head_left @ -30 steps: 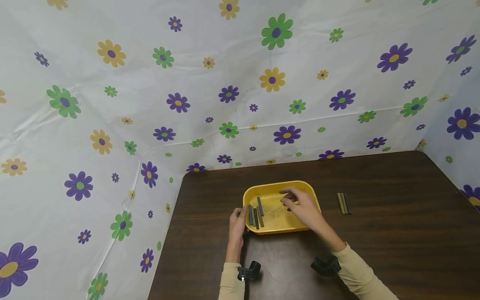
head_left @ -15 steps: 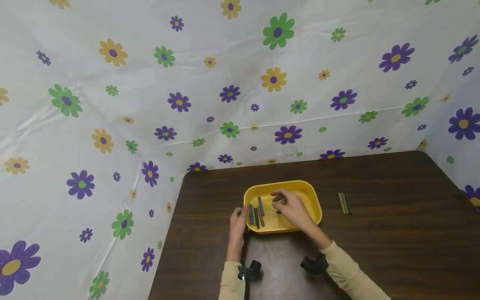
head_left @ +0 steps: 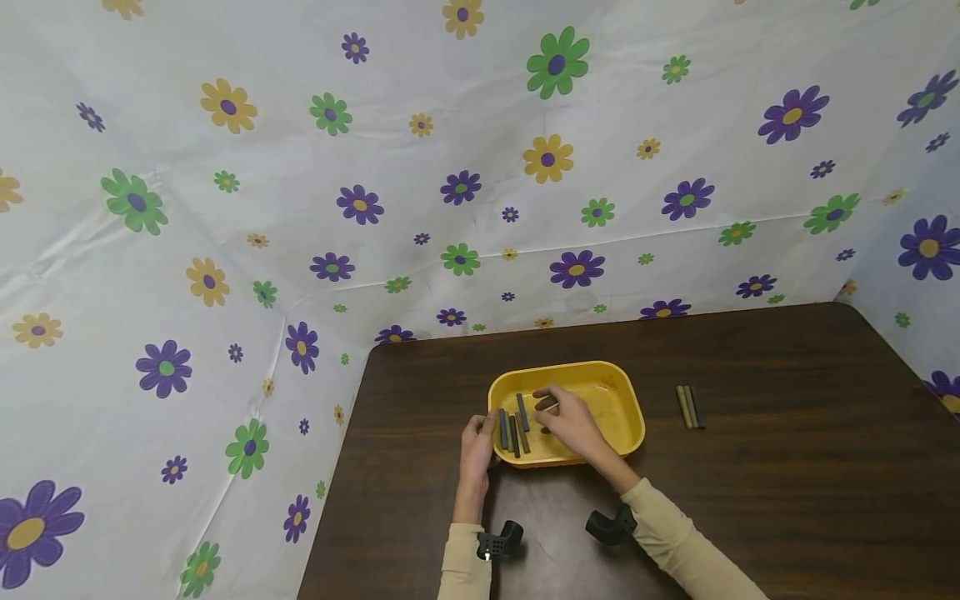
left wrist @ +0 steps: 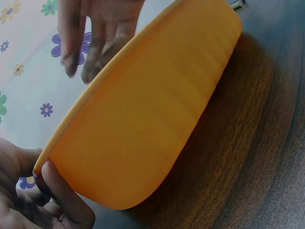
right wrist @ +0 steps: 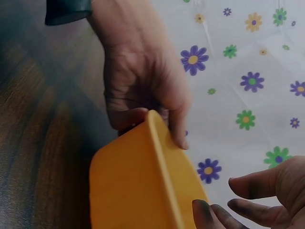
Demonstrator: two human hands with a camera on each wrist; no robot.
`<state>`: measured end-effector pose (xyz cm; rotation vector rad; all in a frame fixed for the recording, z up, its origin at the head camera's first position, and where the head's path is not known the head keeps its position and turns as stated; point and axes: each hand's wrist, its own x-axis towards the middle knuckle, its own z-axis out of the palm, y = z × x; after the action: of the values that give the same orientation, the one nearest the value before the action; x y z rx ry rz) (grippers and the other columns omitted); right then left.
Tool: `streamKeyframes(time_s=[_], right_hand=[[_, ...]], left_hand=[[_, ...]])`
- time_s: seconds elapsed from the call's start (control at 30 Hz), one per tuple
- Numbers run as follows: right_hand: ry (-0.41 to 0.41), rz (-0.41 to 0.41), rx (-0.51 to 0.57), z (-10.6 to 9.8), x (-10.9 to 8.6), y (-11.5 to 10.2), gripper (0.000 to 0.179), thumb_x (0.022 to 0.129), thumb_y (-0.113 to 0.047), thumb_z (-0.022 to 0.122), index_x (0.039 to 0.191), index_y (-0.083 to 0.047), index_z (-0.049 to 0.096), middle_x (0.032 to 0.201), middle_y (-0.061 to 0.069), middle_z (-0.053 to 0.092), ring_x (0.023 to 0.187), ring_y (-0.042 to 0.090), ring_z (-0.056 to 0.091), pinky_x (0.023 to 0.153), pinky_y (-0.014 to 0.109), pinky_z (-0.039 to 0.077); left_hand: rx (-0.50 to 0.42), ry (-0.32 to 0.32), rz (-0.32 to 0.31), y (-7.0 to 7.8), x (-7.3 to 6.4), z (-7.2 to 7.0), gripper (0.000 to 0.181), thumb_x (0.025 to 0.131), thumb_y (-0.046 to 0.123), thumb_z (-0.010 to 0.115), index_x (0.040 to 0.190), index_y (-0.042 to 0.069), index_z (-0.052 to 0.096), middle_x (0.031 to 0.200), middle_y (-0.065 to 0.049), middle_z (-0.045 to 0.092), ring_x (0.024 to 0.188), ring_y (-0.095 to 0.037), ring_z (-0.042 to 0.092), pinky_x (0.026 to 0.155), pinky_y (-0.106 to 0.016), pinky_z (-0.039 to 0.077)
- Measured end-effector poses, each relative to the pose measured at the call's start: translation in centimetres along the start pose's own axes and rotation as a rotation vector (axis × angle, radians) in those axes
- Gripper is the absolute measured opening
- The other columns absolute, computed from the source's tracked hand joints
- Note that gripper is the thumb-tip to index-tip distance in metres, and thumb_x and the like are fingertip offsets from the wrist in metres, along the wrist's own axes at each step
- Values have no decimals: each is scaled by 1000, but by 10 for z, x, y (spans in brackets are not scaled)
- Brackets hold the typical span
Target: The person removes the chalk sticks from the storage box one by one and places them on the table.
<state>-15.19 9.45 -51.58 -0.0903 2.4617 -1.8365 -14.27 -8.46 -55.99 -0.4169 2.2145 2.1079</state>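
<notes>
A yellow plastic tray sits on the table, several slim, dark-coloured chalk-like sticks lying side by side at its left end. One more grey-blue stick lies just behind them. My left hand grips the tray's left rim, thumb on one side of the wall and fingers on the other. Over the middle of the tray hovers my right hand, near the grey-blue stick. In the right wrist view its thumb and dark-smudged fingers are spread apart with nothing between them.
Three more sticks lie together on the dark wood table, right of the tray. Behind the table hangs a white flower-printed sheet. Each wrist wears a black camera mount.
My right hand has moved left across the tray, from its right part toward the sticks at the left end. My left hand keeps its grip on the rim, and the sticks lie unchanged.
</notes>
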Motion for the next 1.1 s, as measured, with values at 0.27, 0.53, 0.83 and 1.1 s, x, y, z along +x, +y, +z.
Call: streamKeyframes(time_s=[0.27, 0.53, 0.83, 1.1], right_hand=[[2, 19, -22, 11, 7, 13, 30, 91, 3, 72, 119, 10, 66, 103, 21, 71, 84, 30, 71, 69, 46, 60], [-16, 30, -63, 20, 11, 18, 31, 90, 2, 73, 119, 9, 65, 103, 21, 72, 82, 29, 72, 65, 38, 59], [-16, 49, -125, 23, 17, 22, 33, 90, 0, 73, 121, 9, 64, 105, 22, 72, 78, 27, 71, 67, 39, 58], [-7, 63, -170, 31, 31, 25, 38, 87, -3, 75, 122, 9, 64, 105, 22, 72, 94, 34, 70, 77, 45, 57]], left_hand=[[-12, -8, -10, -3, 2, -1, 32, 110, 30, 55, 106, -1, 59, 80, -6, 53, 56, -11, 46, 51, -25, 40], [-6, -8, -22, -2, 2, -1, 33, 110, 30, 54, 108, -3, 59, 80, -8, 54, 55, -11, 46, 52, -25, 40], [-11, -11, -27, -1, 2, -1, 30, 110, 30, 54, 106, 0, 59, 77, -6, 53, 54, -10, 45, 52, -26, 39], [-10, -11, -34, -1, 2, -1, 28, 110, 28, 54, 105, 1, 59, 76, -5, 52, 53, -10, 45, 52, -26, 39]])
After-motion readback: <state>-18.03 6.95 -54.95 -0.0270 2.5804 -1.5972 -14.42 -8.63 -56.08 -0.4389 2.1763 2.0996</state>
